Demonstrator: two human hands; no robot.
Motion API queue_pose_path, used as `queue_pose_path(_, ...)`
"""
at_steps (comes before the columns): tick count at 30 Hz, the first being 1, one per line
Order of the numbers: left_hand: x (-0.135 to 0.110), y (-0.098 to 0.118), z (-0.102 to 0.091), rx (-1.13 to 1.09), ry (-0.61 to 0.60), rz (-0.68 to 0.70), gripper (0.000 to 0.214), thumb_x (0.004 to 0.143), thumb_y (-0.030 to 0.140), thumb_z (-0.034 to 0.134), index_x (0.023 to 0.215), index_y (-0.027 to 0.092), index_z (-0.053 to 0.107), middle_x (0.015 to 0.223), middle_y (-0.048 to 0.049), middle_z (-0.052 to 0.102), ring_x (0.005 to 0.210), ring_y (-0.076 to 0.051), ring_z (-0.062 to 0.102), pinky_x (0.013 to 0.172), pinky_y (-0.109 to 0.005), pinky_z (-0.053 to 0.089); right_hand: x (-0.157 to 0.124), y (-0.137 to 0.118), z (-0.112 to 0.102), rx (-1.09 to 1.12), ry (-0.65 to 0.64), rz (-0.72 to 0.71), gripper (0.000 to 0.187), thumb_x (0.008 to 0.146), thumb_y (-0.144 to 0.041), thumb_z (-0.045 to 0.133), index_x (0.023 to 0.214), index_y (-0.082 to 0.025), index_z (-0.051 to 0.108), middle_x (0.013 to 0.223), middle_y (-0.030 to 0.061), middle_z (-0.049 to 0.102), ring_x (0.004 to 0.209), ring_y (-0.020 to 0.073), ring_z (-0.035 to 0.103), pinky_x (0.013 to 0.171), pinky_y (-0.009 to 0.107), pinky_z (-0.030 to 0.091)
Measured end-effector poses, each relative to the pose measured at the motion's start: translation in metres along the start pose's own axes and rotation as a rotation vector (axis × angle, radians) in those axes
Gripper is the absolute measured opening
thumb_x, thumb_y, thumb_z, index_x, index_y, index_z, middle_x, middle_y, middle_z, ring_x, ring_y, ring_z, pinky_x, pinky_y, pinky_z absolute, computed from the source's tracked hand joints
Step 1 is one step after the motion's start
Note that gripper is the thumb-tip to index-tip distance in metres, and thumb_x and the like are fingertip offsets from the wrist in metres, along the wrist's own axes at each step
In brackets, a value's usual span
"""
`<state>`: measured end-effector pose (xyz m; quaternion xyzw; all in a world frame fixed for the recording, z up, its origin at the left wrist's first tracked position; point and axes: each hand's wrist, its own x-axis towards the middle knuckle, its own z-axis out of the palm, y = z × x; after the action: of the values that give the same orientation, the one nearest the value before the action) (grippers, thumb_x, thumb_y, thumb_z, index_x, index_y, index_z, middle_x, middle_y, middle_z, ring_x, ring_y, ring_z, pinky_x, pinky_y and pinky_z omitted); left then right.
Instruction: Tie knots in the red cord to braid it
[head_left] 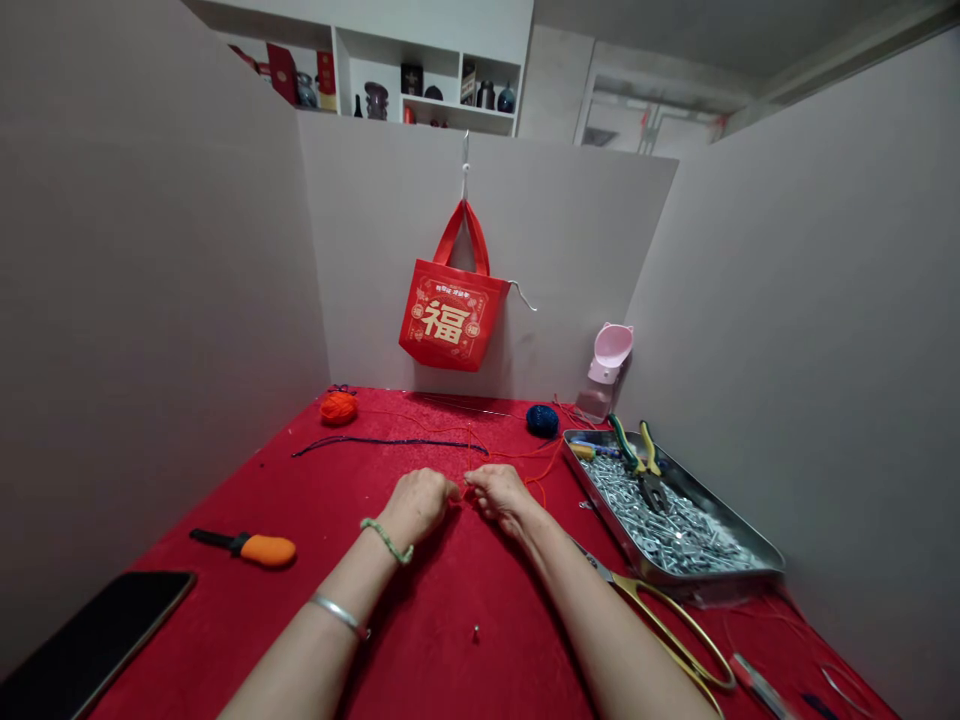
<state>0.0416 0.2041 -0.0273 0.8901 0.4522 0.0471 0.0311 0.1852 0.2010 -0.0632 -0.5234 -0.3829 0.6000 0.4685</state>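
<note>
My left hand (417, 505) and my right hand (501, 495) meet over the middle of the red tablecloth (442, 640), both with fingers curled in a pinch. Between the fingertips runs a thin orange-red thread (480, 455) that trails back across the cloth toward an orange yarn ball (338, 407) at the far left. A dark blue yarn ball (541, 420) lies at the far right, and a dark blue strand (390, 441) stretches across the cloth just behind my hands.
A metal tray (750, 550) of several screws with green-yellow pliers (637, 462) stands at the right. Gold scissors (675, 630) lie by my right forearm. An orange-handled tool (255, 547) and a black phone (90, 640) lie left. A red bag (450, 315) hangs on the back wall.
</note>
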Motion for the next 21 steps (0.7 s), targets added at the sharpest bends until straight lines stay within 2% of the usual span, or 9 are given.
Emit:
queue_pose_path(4, 0.0, -0.01, -0.001, -0.066, -0.042, -0.025, 0.029, 0.075, 0.021, 0.043, 0.088, 0.03, 0.067, 0.084, -0.0062, 0.067, 0.079, -0.021, 0.06, 0.064, -0.026, 0.039, 0.001, 0.0, 0.0, -0.011, -0.016, 0.007, 0.018, 0.066, -0.024, 0.053, 0.06, -0.015, 0.038, 0.04, -0.0083, 0.031, 0.03, 0.0021, 0.022, 0.032, 0.017, 0.011)
queue_pose_path(9, -0.004, -0.019, -0.006, -0.119, -0.101, -0.052, 0.024, 0.073, 0.025, 0.047, 0.083, 0.029, 0.069, 0.082, -0.0043, 0.067, 0.08, -0.019, 0.06, 0.064, -0.024, 0.039, 0.0, -0.001, -0.001, -0.026, -0.003, 0.012, 0.021, 0.066, -0.025, 0.053, 0.06, -0.015, 0.036, 0.039, -0.008, 0.032, 0.029, 0.0019, 0.022, 0.032, 0.017, 0.01)
queue_pose_path(13, -0.008, -0.027, -0.014, -0.109, -0.103, -0.099, 0.021, 0.073, 0.03, 0.049, 0.08, 0.029, 0.069, 0.081, -0.004, 0.067, 0.079, -0.019, 0.06, 0.063, -0.023, 0.038, 0.001, -0.001, -0.002, -0.035, 0.008, 0.007, 0.021, 0.066, -0.024, 0.053, 0.059, -0.015, 0.036, 0.04, -0.0073, 0.034, 0.029, 0.0019, 0.024, 0.032, 0.017, 0.011)
queue_pose_path(21, -0.013, -0.035, -0.025, -0.023, -0.161, -0.206, 0.021, 0.07, 0.029, 0.049, 0.078, 0.029, 0.069, 0.08, -0.0039, 0.067, 0.079, -0.019, 0.06, 0.064, -0.024, 0.04, 0.003, 0.001, -0.005, -0.045, 0.009, -0.028, 0.021, 0.065, -0.024, 0.053, 0.057, -0.015, 0.037, 0.039, -0.007, 0.034, 0.029, 0.0024, 0.025, 0.033, 0.018, 0.01)
